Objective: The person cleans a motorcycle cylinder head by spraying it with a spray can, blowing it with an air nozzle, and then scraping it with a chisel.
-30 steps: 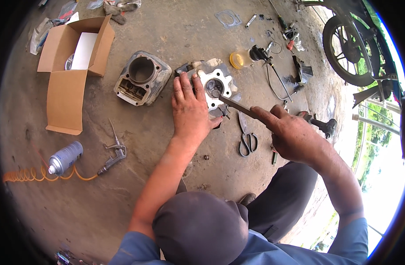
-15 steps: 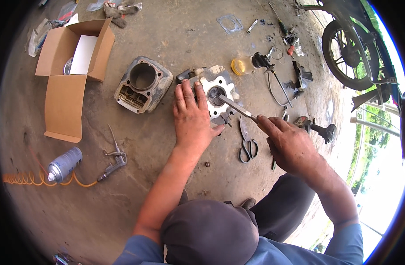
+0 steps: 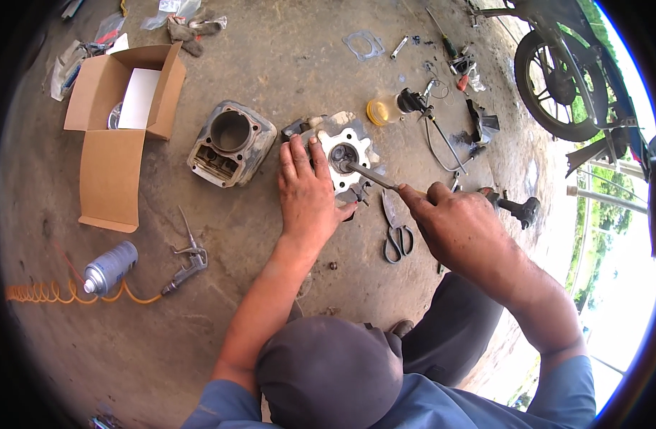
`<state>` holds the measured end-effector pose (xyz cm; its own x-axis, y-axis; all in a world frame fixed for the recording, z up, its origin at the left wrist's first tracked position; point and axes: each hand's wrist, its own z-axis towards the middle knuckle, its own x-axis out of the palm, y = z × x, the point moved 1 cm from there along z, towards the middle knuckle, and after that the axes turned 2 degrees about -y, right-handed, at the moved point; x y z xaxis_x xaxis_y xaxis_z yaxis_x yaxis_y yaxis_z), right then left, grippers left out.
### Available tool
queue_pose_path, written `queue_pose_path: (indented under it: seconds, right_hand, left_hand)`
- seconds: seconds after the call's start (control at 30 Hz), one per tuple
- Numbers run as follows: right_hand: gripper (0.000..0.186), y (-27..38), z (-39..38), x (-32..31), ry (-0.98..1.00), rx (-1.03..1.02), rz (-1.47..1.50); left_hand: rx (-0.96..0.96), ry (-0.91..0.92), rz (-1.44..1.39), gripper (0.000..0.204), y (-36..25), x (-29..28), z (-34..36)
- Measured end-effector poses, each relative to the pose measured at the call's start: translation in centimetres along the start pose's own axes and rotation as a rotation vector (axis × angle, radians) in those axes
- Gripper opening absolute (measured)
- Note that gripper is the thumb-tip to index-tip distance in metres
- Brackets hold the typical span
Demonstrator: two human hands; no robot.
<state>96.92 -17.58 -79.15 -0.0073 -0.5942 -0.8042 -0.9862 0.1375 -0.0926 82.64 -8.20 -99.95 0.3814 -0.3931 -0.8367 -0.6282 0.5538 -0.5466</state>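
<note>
An engine cylinder head (image 3: 351, 137) lies on the concrete floor, its pale gasket face and round combustion chamber turned up. My left hand (image 3: 304, 189) grips its near left side, fingers over the top and thumb at the near edge. In my right hand (image 3: 460, 223) is a long flat metal scraper (image 3: 373, 176), the fingers closed round its handle. The scraper's tip sits inside the dark chamber, by the valves. To the left stands an engine cylinder block (image 3: 233, 143) with its bore facing up, apart from both hands. Black-handled scissors (image 3: 396, 236) lie below the scraper.
At left are an open cardboard box (image 3: 111, 175), a spray can (image 3: 112, 266) and an air blow gun (image 3: 190, 261) on a coiled orange hose. A yellow-bowled part (image 3: 382, 111), a gasket (image 3: 363, 45) and a power tool (image 3: 517, 207) lie beyond and right. A motorcycle wheel (image 3: 556, 86) stands far right.
The scraper has turned from showing its broad face to a thinner edge, its tip still in the chamber. My right hand has shifted slightly left and rolled over. My left hand keeps its grip.
</note>
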Motion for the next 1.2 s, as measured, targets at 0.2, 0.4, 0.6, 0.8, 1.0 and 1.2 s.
queue_pose_path:
  seconds: [0.2,0.4,0.6,0.8,1.0,1.2]
  right_hand:
    - [0.046,0.9,-0.5,-0.3,0.047,-0.031,-0.015]
    - [0.048,1.3,0.1,0.1,0.049,0.006,-0.041]
    - [0.047,0.8,-0.1,0.2,0.031,-0.009,-0.025]
    - [0.047,0.8,-0.5,0.0,0.047,-0.026,-0.029]
    - [0.051,0.0,-0.3,1.1,0.012,-0.031,-0.031]
    - [0.053,0.5,0.1,0.7,0.026,-0.042,-0.045]
  left_hand:
    - [-0.004,-0.006,-0.026,0.137,0.3,-0.4,0.0]
    - [-0.001,0.014,0.006,0.136,0.2,-0.4,-0.3]
    - [0.03,0.02,0.027,0.136,0.1,-0.3,-0.2]
    - [0.028,-0.018,0.003,0.136,0.5,-0.6,-0.1]
    - [-0.018,0.086,0.033,0.135,0.0,-0.3,0.2]
    - [0.012,0.025,0.013,0.138,0.4,-0.7,0.3]
